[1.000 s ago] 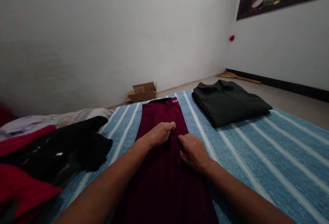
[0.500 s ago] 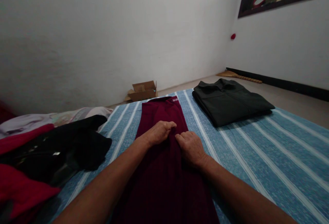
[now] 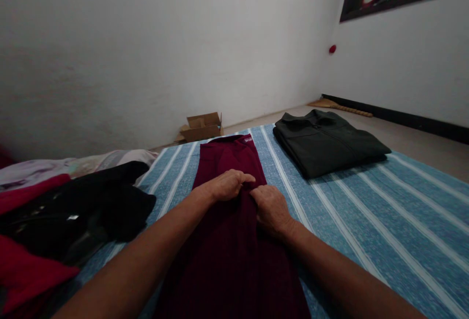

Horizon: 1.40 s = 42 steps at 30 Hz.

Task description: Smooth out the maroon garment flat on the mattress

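Both hands, left (image 3: 227, 185) and right (image 3: 270, 207), pinch the half-folded maroon garment (image 3: 234, 241) mid-length; dark shirt (image 3: 328, 140) lies folded, a pile (image 3: 69, 206) remains.

So it's a blue striped sheet (image 3: 384, 211) spread on the floor (image 3: 410, 138). On it: maroon garment (image 3: 227, 158) laid flat mid-sheet, folded dark shirt (image 3: 326, 143) to its right, messy clothes pile (image 3: 73, 206) left.
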### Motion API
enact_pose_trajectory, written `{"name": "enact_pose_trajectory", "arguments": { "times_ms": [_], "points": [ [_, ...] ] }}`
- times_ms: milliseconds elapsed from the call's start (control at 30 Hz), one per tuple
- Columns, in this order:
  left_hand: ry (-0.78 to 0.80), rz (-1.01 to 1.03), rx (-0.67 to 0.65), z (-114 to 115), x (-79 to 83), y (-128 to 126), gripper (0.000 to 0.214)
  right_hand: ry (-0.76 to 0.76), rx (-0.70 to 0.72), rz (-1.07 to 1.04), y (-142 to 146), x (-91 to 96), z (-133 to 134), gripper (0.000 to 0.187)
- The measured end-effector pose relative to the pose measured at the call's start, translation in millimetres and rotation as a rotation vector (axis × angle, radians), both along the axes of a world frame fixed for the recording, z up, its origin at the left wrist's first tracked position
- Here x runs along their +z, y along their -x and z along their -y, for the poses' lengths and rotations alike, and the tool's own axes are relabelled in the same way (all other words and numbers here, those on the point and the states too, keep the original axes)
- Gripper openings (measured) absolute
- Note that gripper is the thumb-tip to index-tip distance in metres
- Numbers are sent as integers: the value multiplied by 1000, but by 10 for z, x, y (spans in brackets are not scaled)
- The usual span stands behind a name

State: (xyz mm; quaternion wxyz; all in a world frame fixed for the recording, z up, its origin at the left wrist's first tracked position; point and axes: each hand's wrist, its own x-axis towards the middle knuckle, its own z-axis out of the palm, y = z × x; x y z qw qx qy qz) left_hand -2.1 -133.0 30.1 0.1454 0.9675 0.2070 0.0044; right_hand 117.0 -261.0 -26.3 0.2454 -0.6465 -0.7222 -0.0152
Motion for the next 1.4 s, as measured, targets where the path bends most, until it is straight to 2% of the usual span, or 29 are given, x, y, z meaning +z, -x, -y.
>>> {"name": "enact_pose_trajectory", "arguments": {
  "times_ms": [100,200,400,567,733,933,1100,1233,1400],
  "points": [
    [36,-32,-63,-11,12,14,30,43,-34,-22,15,36,-6,18],
    [46,-9,-67,-6,23,35,27,62,-29,30,25,62,-21,25],
    [161,19,17,5,52,63,25,69,-6,65,20,80,-24,22],
    [258,121,83,-10,27,133,24,62,66,38,2,66,-30,17],
    [354,138,134,15,31,141,21,72,110,24,-13,33,-53,18],
    [226,198,72,22,26,106,20,85,108,-10,-7,65,-39,21],
    [151,203,91,22,4,96,9,57,109,-52,-9,53,-28,35],
    [60,159,152,47,-8,75,1,41,161,-81,-22,24,-35,28],
    [5,167,201,117,-107,118,9,63,217,-206,-59,2,-50,23]
  ]
}}
